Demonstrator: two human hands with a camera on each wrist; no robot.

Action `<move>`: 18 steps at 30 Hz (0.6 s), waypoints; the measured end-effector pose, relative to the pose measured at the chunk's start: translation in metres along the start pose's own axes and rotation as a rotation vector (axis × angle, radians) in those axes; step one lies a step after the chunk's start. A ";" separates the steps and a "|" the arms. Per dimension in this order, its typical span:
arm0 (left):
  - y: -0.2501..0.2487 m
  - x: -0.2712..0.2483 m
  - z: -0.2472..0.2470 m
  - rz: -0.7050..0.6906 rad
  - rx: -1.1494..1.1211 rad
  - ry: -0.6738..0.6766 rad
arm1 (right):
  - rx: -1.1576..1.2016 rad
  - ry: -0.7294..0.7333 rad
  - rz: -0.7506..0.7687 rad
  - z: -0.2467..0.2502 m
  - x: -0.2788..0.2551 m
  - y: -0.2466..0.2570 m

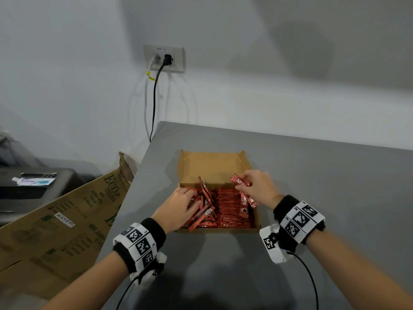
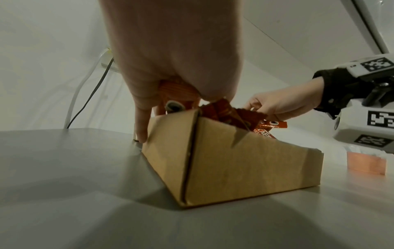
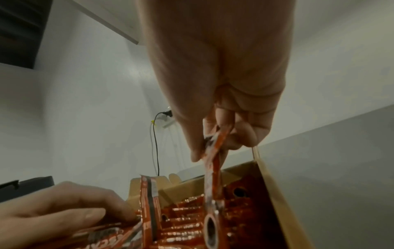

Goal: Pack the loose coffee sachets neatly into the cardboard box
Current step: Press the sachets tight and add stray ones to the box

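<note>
The right hand (image 1: 259,186) is pinching red foil coffee sachets (image 1: 245,193) above the shallow brown cardboard box (image 1: 212,164); the left hand (image 1: 178,209) is lying flat-fingered on the loose red sachets (image 1: 202,217) inside.

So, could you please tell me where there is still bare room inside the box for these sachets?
The far end of the cardboard box is bare, bordered by its back wall and the sachet rows. The near left is crowded with jumbled sachets.

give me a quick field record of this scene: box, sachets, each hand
box: open brown cardboard box on grey table, far part bare
sachets: red coffee sachets in a neat row on the right, jumbled on the left
left hand: left hand on the jumbled sachets
right hand: right hand pinches a few red sachets above the box
</note>
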State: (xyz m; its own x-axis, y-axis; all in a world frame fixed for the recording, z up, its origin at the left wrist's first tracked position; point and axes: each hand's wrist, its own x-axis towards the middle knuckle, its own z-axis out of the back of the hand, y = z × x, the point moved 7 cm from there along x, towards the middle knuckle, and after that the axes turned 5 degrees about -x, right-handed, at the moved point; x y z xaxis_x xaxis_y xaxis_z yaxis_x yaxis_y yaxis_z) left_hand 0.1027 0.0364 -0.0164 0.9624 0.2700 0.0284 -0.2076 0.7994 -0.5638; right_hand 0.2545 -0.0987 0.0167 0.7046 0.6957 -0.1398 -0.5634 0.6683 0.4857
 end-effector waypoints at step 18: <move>-0.059 0.023 0.013 0.049 -0.438 -0.077 | 0.504 -0.238 0.246 0.022 -0.019 0.040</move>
State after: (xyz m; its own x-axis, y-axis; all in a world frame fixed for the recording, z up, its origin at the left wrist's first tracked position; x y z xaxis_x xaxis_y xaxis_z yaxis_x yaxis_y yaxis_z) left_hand 0.1350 0.0022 0.0283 0.9339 0.3547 0.0450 -0.1434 0.4867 -0.8617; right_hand 0.2281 -0.0908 0.0583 0.6894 0.6972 0.1968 -0.4896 0.2481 0.8359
